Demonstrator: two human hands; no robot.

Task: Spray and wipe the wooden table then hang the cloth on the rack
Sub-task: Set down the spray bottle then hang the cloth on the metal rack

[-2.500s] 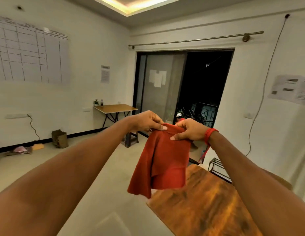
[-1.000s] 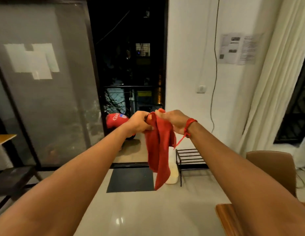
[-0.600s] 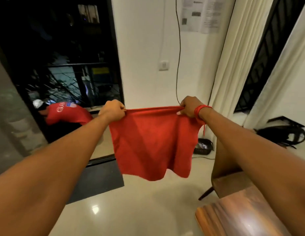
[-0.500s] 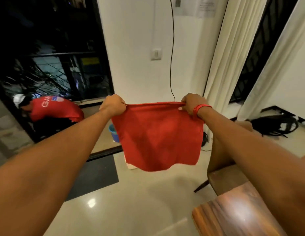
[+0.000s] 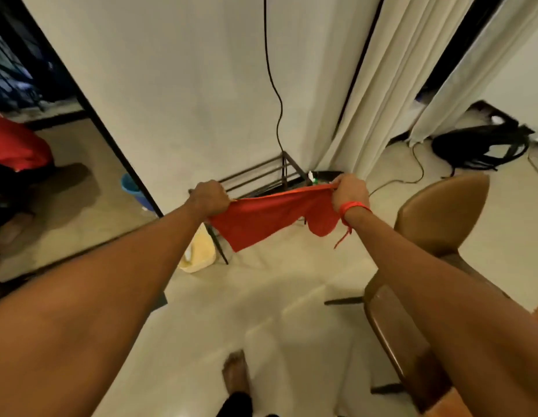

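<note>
Pale glossy floor [image 5: 276, 311] filling the lower half of the frame, with a dark metal rack [image 5: 263, 179] standing at centre against the white wall and a cream-coloured bag [image 5: 198, 254] lying just beside the rack's near left leg. A brown chair [image 5: 436, 218] stands on the floor at right, a black bag [image 5: 481, 145] and a thin cable [image 5: 412, 173] lie at upper right near the curtain, and a blue bucket [image 5: 132, 188] sits at left beyond the dark door frame. One bare foot [image 5: 236, 374] rests on the floor at bottom centre.
</note>
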